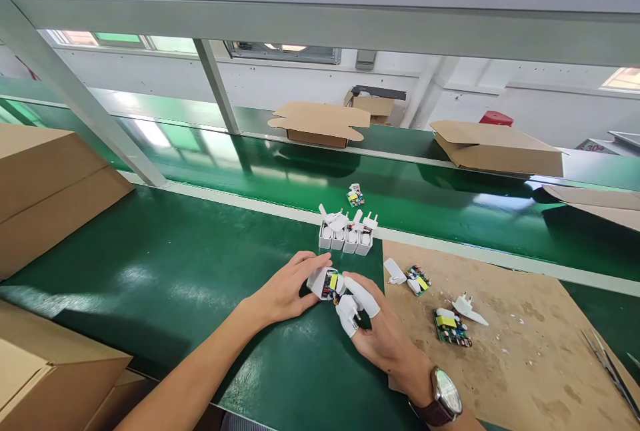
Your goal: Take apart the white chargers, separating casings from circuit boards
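Observation:
My left hand [285, 289] grips a white charger housing [315, 282] between thumb and fingers, low over the green bench. A small circuit board [331, 282] with a yellow part sits at the housing's open end, partly inside it. My right hand [387, 337], with white covers on its thumb and a finger, is closed around the board's outer end; exactly what its fingertips pinch is partly hidden. Just beyond my hands stands a row of several white charger housings [345, 239], with white plug pieces sticking out of their tops.
Brown paper [505, 364] on the right bears two circuit boards [451, 327] with white plug pieces and tweezers [613, 371]. Another board [355, 196] lies on the green conveyor belt [280, 174] behind a pale rail. Cardboard boxes [55, 184] stand left; open cartons [320, 121] sit farther back.

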`<control>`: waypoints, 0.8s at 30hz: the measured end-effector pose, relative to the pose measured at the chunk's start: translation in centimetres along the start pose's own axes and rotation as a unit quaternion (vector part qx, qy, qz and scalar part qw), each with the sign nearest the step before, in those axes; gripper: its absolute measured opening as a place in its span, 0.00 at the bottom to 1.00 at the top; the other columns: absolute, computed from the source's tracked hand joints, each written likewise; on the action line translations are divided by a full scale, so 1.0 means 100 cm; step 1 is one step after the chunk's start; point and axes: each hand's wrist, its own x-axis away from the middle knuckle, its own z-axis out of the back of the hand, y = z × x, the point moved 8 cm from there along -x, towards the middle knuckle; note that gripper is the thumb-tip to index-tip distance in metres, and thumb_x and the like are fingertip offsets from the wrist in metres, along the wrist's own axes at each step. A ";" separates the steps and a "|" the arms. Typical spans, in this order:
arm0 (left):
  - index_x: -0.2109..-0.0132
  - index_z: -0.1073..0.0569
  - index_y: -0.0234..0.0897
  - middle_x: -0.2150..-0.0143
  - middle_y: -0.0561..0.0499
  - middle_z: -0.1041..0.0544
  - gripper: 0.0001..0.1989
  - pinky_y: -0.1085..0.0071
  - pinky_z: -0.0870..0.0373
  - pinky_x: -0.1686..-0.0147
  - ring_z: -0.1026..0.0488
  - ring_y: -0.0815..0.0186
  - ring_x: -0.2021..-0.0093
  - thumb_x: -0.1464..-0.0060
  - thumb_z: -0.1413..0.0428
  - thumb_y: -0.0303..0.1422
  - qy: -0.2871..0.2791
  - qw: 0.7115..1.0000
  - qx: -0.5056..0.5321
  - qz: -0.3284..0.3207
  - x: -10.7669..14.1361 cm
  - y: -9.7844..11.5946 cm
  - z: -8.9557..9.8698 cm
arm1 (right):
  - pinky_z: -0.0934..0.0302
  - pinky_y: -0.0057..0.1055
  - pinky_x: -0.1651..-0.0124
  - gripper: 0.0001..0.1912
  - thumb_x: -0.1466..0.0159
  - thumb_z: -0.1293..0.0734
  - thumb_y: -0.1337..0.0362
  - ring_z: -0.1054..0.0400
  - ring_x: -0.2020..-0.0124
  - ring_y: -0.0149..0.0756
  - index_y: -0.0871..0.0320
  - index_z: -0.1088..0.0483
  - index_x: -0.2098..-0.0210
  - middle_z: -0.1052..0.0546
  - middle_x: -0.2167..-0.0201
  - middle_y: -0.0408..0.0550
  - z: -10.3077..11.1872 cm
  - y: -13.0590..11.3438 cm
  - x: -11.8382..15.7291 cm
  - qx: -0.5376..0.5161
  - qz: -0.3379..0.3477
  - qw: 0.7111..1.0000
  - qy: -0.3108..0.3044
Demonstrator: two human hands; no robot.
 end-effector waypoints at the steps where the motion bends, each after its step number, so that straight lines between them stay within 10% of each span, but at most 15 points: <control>1: 0.26 0.50 0.50 0.37 0.45 0.26 0.40 0.54 0.27 0.38 0.33 0.55 0.37 0.38 0.41 0.27 0.000 1.000 0.002 0.000 0.000 0.000 0.000 | 0.26 0.46 0.42 0.36 0.31 0.38 0.74 0.28 0.42 0.45 0.47 0.50 0.28 0.27 0.41 0.56 0.000 0.000 0.000 -0.001 0.001 1.000 -0.002; 24: 0.26 0.49 0.49 0.37 0.44 0.27 0.39 0.53 0.26 0.38 0.33 0.55 0.36 0.38 0.41 0.27 -0.007 1.000 0.005 0.005 0.001 -0.002 -0.002 | 0.27 0.44 0.42 0.33 0.31 0.37 0.74 0.28 0.43 0.44 0.54 0.47 0.29 0.28 0.42 0.59 0.000 0.000 0.001 0.000 0.020 1.000 0.009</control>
